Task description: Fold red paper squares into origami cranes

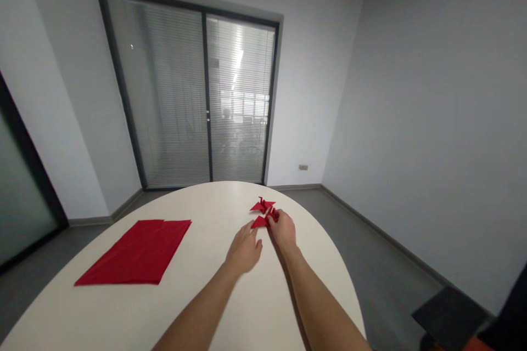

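Note:
My right hand (285, 228) has its fingers closed on a red folded-paper crane (259, 222) at the far right part of the round table. Its fingers cover part of the crane, and one pointed wing sticks out to the left. Just beside that wing, my left hand (244, 250) lies low over the tabletop with fingers stretched out and thumb apart, holding nothing. I cannot tell whether its fingertips touch the wing. Close behind stands a second red paper crane (262, 206), its thin neck pointing up.
On the left of the cream round table (102, 315) lies a flat stack of red paper sheets (135, 252). Beyond the table are a glass partition with blinds (177, 98) and white walls. A dark chair (450, 315) is at the lower right.

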The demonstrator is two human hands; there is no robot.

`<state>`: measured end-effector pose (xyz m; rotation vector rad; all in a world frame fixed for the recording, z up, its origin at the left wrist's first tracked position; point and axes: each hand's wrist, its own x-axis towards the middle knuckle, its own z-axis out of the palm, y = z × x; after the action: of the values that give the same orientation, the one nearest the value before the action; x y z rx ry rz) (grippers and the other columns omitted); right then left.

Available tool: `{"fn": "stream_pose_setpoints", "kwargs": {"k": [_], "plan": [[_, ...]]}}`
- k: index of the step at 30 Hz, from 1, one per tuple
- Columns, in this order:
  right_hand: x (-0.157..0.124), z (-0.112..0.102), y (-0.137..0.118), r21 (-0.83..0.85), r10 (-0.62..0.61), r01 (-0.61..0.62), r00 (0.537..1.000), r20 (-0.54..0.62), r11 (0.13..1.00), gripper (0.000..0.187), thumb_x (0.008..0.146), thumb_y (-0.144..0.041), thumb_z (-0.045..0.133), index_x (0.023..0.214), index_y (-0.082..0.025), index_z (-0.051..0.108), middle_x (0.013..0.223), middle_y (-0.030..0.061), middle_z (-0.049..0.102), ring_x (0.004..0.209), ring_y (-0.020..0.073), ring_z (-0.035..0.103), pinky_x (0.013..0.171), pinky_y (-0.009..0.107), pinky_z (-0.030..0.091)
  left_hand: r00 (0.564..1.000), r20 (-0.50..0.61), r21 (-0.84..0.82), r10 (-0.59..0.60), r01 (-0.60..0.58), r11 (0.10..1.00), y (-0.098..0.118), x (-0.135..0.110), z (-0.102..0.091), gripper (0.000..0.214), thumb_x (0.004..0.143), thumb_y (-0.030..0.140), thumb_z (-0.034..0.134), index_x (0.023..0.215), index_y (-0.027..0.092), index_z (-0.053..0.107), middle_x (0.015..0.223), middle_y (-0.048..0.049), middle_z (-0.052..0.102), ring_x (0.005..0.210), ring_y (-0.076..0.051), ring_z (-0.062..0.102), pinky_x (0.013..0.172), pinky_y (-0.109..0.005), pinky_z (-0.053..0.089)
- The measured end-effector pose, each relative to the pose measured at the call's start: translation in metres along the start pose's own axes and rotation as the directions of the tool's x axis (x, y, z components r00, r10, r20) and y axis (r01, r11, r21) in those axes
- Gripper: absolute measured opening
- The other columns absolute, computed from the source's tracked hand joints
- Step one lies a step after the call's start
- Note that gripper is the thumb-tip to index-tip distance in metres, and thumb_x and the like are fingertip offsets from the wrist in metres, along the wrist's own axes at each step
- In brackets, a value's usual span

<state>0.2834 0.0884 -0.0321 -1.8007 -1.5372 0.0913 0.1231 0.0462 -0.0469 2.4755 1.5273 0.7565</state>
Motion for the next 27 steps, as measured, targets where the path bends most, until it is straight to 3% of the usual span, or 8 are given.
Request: {"fn": "stream_pose_setpoints", "kwargs": {"k": [6,12,19,22,27], "plan": [[0.001,0.001,0.001,0.05,-0.017,0.021,0.997,-0.073,0.999,0.021,0.089,-0.034,0.053,0.089,-0.019,0.067,0.092,0.0092,0.071,0.085,0.0212,0.065,0.071,0.027,0.043,0.998,-0.042,0.026,0.036,-0.035,0.999,0.0,0.0,-0.002,0.042,0.093,0.028,0.04,0.127,0.013,0.058,0.144,-0.0135,0.049,0.134,-0.026,0.041,0.114,-0.039,0.031],[-0.002,-0.001,0.004,0.056,-0.013,0.018,0.997,-0.082,0.998,0.02,0.084,-0.04,0.061,0.088,-0.021,0.067,0.092,0.0073,0.07,0.088,0.0224,0.063,0.071,0.028,0.044,0.999,-0.007,0.039,0.045,-0.045,0.998,0.002,0.002,-0.003,0.045,0.094,0.032,0.041,0.132,0.013,0.056,0.142,-0.0138,0.051,0.129,-0.028,0.044,0.112,-0.042,0.033],[-0.007,-0.004,0.006,0.142,-0.01,0.021,0.997,-0.076,0.99,0.028,0.079,-0.039,0.064,0.1,-0.02,0.065,0.102,0.0095,0.069,0.094,0.024,0.062,0.076,0.029,0.046,0.997,-0.075,0.027,0.023,-0.021,0.999,0.009,-0.004,-0.008,0.036,0.091,0.021,0.042,0.122,0.016,0.06,0.138,-0.0111,0.052,0.126,-0.024,0.046,0.11,-0.038,0.035],[-0.015,-0.012,0.004,0.152,0.016,-0.003,0.996,-0.085,0.988,0.029,0.077,-0.034,0.064,0.102,-0.019,0.062,0.103,0.01,0.067,0.095,0.0242,0.061,0.075,0.03,0.045,0.997,-0.083,0.106,0.011,-0.003,0.994,0.02,-0.01,-0.013,0.032,0.092,0.018,0.041,0.116,0.017,0.062,0.137,-0.0103,0.053,0.124,-0.024,0.047,0.105,-0.038,0.041],[-0.031,-0.036,-0.004,0.142,0.112,-0.091,0.983,-0.148,0.986,0.019,0.078,-0.017,0.046,0.094,-0.02,0.055,0.085,0.0057,0.063,0.077,0.0211,0.056,0.064,0.028,0.036,1.0,-0.018,0.296,-0.009,0.014,0.955,0.033,-0.025,-0.031,0.034,0.092,0.019,0.043,0.121,0.014,0.06,0.143,-0.0127,0.049,0.127,-0.027,0.046,0.097,-0.039,0.047]]}}
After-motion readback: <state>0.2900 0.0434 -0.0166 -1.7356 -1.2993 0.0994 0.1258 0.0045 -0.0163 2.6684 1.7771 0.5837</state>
